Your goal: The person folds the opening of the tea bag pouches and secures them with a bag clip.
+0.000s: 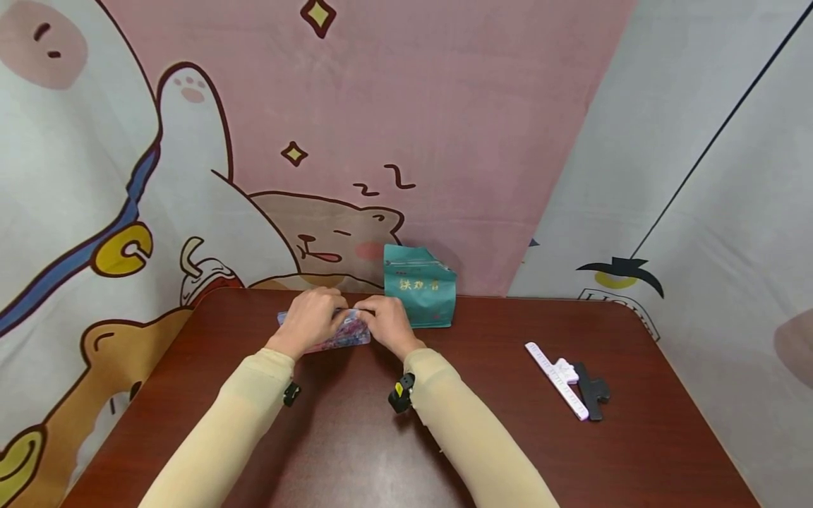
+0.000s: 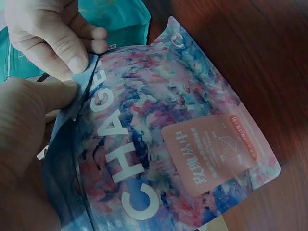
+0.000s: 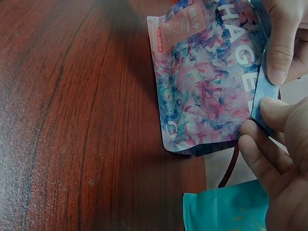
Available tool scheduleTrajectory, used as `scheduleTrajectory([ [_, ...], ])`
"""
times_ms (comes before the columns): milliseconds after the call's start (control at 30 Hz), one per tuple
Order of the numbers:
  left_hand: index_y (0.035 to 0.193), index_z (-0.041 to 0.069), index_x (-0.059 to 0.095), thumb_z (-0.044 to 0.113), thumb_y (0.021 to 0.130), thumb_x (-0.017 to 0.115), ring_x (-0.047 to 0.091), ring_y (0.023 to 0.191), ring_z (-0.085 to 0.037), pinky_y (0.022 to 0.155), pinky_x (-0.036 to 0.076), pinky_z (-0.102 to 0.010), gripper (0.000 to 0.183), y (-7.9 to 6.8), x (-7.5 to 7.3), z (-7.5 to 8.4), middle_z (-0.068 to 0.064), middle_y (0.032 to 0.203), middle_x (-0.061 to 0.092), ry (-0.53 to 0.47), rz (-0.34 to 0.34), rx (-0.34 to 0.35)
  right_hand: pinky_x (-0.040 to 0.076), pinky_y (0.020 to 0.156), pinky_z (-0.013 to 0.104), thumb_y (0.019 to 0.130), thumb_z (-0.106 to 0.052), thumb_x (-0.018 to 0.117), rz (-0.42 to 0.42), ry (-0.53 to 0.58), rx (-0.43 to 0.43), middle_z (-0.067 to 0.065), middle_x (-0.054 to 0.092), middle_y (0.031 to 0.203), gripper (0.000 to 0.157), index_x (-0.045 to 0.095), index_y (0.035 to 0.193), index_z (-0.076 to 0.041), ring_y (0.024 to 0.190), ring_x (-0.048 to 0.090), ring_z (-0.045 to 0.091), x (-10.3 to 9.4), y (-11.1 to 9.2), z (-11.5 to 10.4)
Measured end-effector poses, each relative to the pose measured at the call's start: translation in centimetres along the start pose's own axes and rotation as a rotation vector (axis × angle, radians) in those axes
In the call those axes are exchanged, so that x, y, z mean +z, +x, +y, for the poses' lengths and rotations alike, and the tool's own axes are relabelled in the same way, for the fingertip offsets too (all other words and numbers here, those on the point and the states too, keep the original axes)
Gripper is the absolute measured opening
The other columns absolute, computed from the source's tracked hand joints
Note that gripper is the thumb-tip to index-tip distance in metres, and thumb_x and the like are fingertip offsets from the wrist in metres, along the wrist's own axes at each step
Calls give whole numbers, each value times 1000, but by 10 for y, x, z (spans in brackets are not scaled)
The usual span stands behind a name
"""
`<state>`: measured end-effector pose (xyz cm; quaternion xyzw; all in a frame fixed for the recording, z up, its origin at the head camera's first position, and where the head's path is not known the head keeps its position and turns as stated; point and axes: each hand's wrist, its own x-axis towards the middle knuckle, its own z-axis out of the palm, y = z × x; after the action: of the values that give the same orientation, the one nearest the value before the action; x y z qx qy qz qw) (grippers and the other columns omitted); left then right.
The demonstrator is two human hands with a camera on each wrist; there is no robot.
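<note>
A colourful stand-up pouch with blue, pink and white paint swirls is between my two hands at the far side of the table. Large white letters and a pink label show on its front in the left wrist view. Its upper edge is folded over into a narrow blue strip. My left hand pinches this folded edge, thumb on top. Close beside it, my right hand pinches the corner end of the same fold between thumb and fingers. The fingers' far sides are partly hidden.
A teal pouch with gold characters stands upright near the back edge, just behind my right hand. On the right of the brown table lie a white sealing clip and a black clip, side by side. A cartoon-printed cloth hangs behind.
</note>
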<state>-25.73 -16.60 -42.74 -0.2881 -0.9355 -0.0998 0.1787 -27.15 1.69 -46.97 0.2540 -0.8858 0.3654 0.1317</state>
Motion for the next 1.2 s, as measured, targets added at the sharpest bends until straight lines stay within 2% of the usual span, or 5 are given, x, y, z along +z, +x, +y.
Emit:
scheduleTrajectory([
  [133, 86, 11, 79, 14, 90, 81, 67, 74, -24, 70, 55, -45, 6, 0, 1, -1, -3, 84, 73, 8, 19, 9, 58, 83, 36, 95, -12, 75, 10, 3, -1, 6, 78, 105, 11, 83, 102, -11, 98, 74, 22, 1, 0, 0],
  [367, 83, 16, 82, 13, 87, 82, 70, 75, -20, 86, 51, -49, 5, 0, 0, -5, 1, 84, 76, 30, 32, 14, 56, 87, 37, 96, -15, 75, -15, 4, 39, 4, 77, 104, 11, 82, 104, -12, 100, 71, 22, 4, -1, -2],
  [767, 83, 15, 81, 15, 87, 84, 68, 74, -23, 85, 51, -49, 5, -2, 3, -2, 1, 79, 72, 33, 71, 57, 59, 84, 36, 96, -17, 74, -24, 41, 23, 3, 79, 106, 14, 83, 106, -14, 98, 75, 19, 5, -4, -4],
  [967, 89, 13, 80, 19, 92, 80, 67, 82, -25, 74, 55, -44, 7, -5, -1, -3, -2, 85, 73, -5, 4, 7, 59, 78, 33, 95, -16, 75, -13, 21, 28, 2, 79, 101, 13, 84, 104, -15, 93, 75, 18, 7, -3, -3],
  [1200, 93, 15, 79, 26, 95, 76, 68, 93, -29, 76, 56, -47, 12, -9, -11, -8, -2, 92, 74, 14, -96, -57, 59, 77, 33, 95, -14, 76, -15, 40, 33, 4, 79, 101, 12, 84, 104, -14, 91, 75, 19, 7, -2, -4],
])
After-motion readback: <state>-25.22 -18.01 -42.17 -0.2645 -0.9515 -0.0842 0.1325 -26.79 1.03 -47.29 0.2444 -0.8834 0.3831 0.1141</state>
